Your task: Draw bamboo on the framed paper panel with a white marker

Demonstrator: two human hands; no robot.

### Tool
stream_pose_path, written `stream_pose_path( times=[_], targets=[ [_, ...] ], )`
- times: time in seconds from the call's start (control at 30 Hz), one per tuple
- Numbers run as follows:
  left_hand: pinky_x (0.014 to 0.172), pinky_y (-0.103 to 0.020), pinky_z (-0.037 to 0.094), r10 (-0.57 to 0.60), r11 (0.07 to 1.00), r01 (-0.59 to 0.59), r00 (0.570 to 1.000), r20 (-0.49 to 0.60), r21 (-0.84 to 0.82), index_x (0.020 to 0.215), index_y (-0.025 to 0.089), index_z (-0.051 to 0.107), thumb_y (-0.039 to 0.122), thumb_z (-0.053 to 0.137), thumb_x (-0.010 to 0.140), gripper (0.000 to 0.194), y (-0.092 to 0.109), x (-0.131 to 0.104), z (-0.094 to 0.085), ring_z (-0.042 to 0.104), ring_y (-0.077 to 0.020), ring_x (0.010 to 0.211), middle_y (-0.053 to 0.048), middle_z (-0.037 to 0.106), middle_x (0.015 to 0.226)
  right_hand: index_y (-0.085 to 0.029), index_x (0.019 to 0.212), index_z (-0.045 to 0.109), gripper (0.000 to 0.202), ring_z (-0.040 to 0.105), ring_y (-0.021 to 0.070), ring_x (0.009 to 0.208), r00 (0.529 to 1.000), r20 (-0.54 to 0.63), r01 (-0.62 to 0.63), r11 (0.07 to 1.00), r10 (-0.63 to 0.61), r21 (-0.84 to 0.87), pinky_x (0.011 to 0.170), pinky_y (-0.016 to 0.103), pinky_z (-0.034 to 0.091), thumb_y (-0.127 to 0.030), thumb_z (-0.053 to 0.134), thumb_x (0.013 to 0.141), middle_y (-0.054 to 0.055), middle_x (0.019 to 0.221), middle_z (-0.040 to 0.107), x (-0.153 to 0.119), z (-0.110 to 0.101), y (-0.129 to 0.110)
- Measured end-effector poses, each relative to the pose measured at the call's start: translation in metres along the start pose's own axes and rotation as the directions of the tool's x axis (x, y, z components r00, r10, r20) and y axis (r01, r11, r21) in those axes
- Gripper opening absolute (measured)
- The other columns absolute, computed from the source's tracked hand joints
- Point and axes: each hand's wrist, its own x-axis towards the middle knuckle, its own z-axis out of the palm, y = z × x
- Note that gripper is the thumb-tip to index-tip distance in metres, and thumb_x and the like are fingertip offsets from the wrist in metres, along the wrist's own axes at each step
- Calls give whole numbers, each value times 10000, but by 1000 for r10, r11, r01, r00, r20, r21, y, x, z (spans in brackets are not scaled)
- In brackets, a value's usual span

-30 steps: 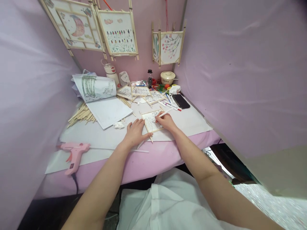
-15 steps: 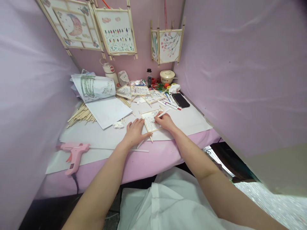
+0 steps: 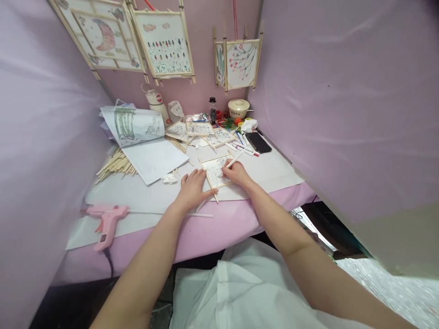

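A small white panel (image 3: 213, 172) with a thin wooden stick frame and dark line drawing lies on the paper-covered table. My right hand (image 3: 236, 173) is closed around a white marker pen (image 3: 234, 159), its tip side down over the panel; the fingers hide the tip. Spread out flat, my left hand (image 3: 193, 188) rests at the panel's left edge, its thumb by the lower stick end and its fingertips by the left stick. A crumpled tissue (image 3: 169, 178) lies left of this hand.
A pink glue gun (image 3: 109, 223) lies front left, its white glue stick pointing right. Behind stand a sketch pad (image 3: 156, 160), wooden sticks (image 3: 115, 167), finished-looking panels (image 3: 200, 129), loose markers (image 3: 245, 150), a phone (image 3: 258, 142) and a lidded bowl (image 3: 238, 108). Stick-framed lanterns (image 3: 243, 64) hang above.
My right hand with the marker has shifted very slightly over the panel. My left hand stays in place, and the view has tilted a little.
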Motion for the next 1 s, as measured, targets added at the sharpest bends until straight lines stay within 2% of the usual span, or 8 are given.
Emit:
stream_pose_path(
  times=[0.23,0.53,1.0],
  targets=[
    [1149,-579,197,-2,1000,2,1000,1,10,1471,175,361,665,522,833,820,-1,1,1,276,-336,1443,-132,390,1533,-208,650,513,55,546,135,543,1000,-20,-3,1000,3,-1,581,240,399,-213,515,705,-43,522,583,0,0,1],
    [1150,-577,200,-7,1000,7,1000,-1,17,1467,172,368,656,529,835,812,-1,1,2,278,-329,1444,-131,389,1534,-205,683,565,126,572,137,650,999,-35,24,999,-25,-31,672,250,407,-282,543,781,-19,659,672,1,2,-1],
    [1146,-579,210,-7,1000,7,1000,-2,21,1466,175,371,653,527,838,804,-1,1,1,282,-332,1443,-139,393,1530,-204,669,543,73,559,135,599,999,-40,13,1000,-14,-27,632,244,403,-223,526,738,-28,593,637,0,2,1]
  ],
)
